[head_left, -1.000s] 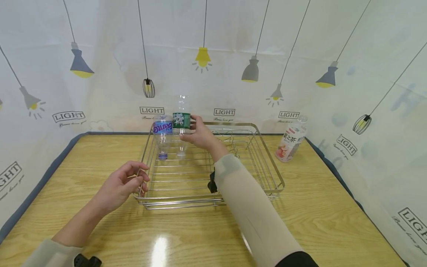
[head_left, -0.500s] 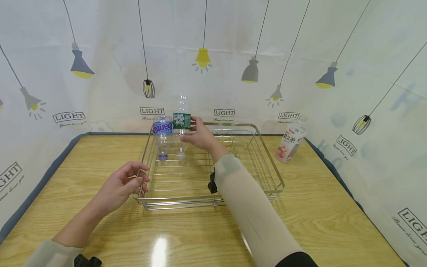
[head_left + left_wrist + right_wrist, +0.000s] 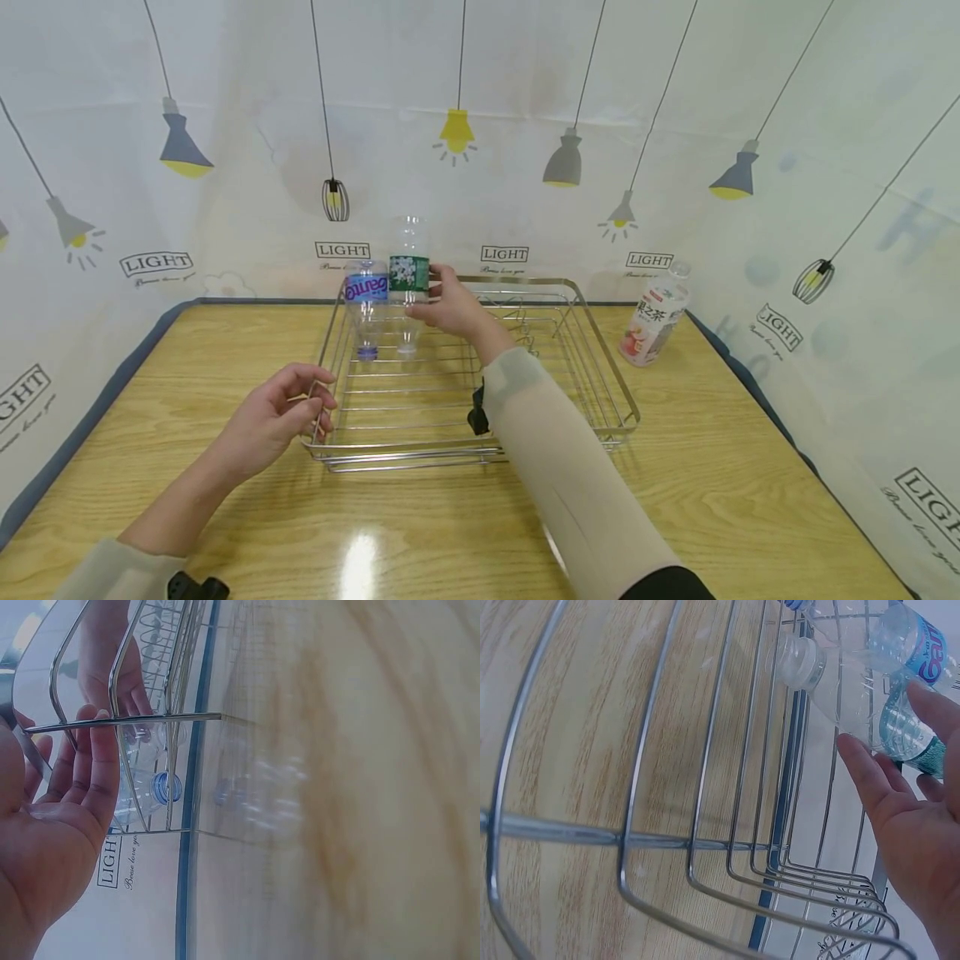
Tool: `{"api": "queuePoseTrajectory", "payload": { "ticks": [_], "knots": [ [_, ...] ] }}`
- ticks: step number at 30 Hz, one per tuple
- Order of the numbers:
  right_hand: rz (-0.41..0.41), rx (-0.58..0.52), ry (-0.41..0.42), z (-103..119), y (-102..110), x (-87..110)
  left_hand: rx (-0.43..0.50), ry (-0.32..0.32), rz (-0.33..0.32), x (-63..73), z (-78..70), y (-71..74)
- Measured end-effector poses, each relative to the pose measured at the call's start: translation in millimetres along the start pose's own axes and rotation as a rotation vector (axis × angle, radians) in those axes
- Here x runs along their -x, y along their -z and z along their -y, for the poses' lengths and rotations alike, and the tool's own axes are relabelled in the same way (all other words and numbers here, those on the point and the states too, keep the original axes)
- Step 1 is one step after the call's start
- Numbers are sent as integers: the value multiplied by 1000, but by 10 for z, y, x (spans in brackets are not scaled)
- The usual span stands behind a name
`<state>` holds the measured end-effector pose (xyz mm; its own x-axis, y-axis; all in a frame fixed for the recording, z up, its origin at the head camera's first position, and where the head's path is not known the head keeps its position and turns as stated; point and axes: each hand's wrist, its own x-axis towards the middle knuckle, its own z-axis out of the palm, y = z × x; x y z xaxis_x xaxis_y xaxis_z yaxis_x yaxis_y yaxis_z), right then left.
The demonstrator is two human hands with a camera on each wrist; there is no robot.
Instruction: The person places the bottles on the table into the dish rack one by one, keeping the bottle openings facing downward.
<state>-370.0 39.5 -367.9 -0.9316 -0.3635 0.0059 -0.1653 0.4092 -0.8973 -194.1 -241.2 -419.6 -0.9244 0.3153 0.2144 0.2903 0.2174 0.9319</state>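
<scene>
A clear plastic bottle with a green label (image 3: 408, 273) stands upside down, white cap lowest, at the back left of the wire rack (image 3: 408, 442). My right hand (image 3: 450, 304) grips it from the right, thumb on the near side and fingers behind. Close beside it on the left, another clear bottle with a blue-purple label (image 3: 366, 287) also stands inverted, its blue cap (image 3: 166, 787) down among the wires. My left hand (image 3: 273, 412) holds the rack's front left side, its fingers curved at the rim and fingertips (image 3: 102, 716) at a wire.
A bottle with a white and pink label (image 3: 649, 321) stands upright on the wood-grain table (image 3: 712, 467), right of the rack. Bent wire dividers (image 3: 521, 325) rise in the rack's right half. A curtain printed with lamps (image 3: 495, 192) hangs behind the table and along its sides.
My right hand keeps its grip on the green-labelled bottle, with only a very slight shift of its cap. My left hand, the rack and the other bottles hold their places.
</scene>
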Motion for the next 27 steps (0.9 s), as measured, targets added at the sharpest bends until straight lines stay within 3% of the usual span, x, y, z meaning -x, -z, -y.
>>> {"api": "queuePoseTrajectory", "payload": {
  "ticks": [27],
  "knots": [
    [11, 27, -18, -3, 29, 18, 9, 7, 6, 12, -9, 5]
  ]
}}
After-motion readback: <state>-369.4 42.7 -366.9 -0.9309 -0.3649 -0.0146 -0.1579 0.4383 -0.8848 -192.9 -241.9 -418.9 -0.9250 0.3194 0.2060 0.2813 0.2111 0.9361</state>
